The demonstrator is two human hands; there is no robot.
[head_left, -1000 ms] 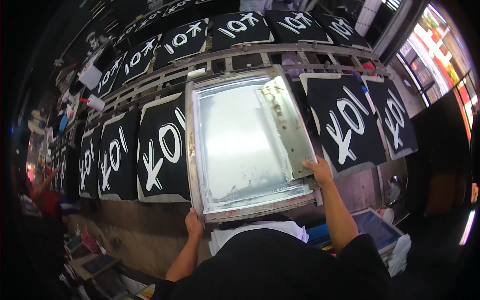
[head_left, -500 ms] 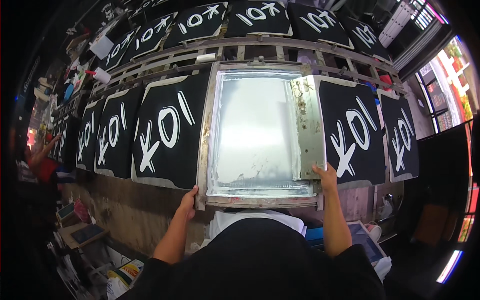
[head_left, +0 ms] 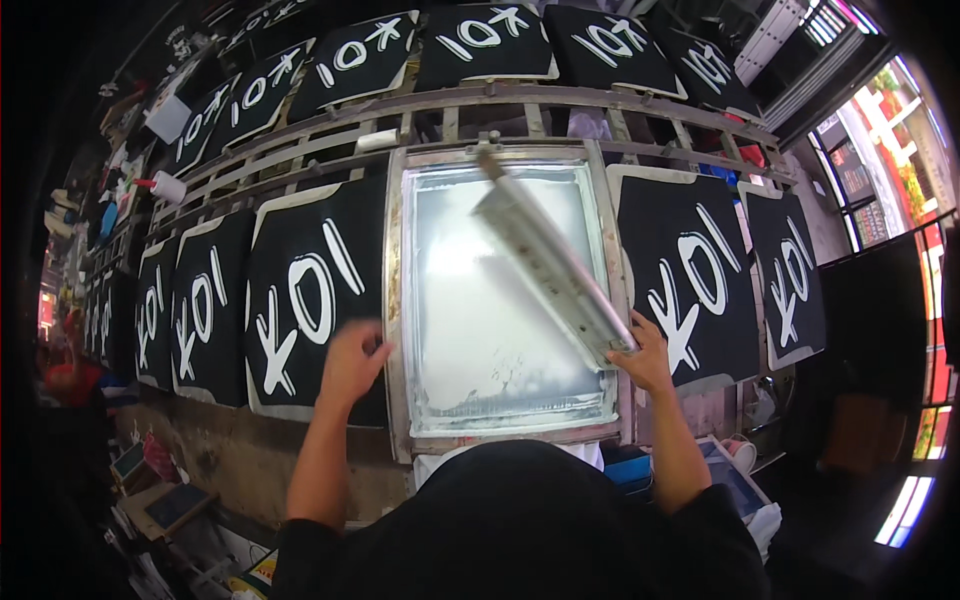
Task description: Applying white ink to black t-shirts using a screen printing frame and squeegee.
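A screen-printing frame lies in front of me, its mesh coated with wet-looking white ink. My right hand grips the near end of a long metal-backed squeegee. The squeegee slants over the mesh, its far end blurred and pointing to the upper left. Whether its blade touches the mesh, I cannot tell. My left hand is just left of the frame, over a printed black panel. It is somewhat blurred, thumb and fingers apart, with nothing in it.
Black panels with white lettering flank the frame, including one to its right, and another row lies beyond the metal rails. A white roll rests on the rails. A blue box sits below right. Another person is at far left.
The squeegee has swung from upright along the frame's right side to a slant across the mesh. My left hand has let go of the frame's edge and moved up and left.
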